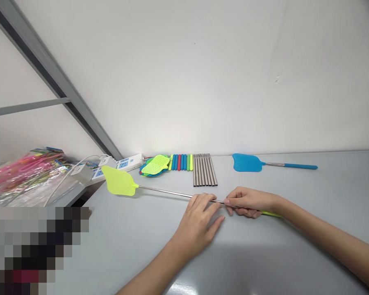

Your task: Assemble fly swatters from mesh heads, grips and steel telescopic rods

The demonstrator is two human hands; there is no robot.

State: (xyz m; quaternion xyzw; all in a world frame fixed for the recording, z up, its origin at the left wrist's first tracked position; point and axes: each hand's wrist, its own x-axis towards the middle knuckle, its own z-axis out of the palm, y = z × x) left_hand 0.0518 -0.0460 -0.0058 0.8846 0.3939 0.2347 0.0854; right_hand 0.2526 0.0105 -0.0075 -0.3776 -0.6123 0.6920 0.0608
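Note:
A yellow-green fly swatter [164, 191] with a long metal rod lies slantwise before me, its perforated head at the left. My right hand [250, 203] is closed round the rod near the yellow-green grip, part of which shows beyond the palm. Over the middle of the rod rests my left hand [199, 221], its fingers bent across the metal and its thumb spread away. Where the left fingertips meet the rod is partly hidden. Farther back lies a blue fly swatter [248, 162] with a short rod and blue handle, apart from both hands.
Along the wall lie stacked swatter heads [155, 165], several coloured handles [181, 162] and a row of metal rods [204, 170]. A power strip [130, 162] with plugs sits at the table's left edge. Beyond it are plastic-wrapped colourful items [30, 174]. The table [326, 196] is grey.

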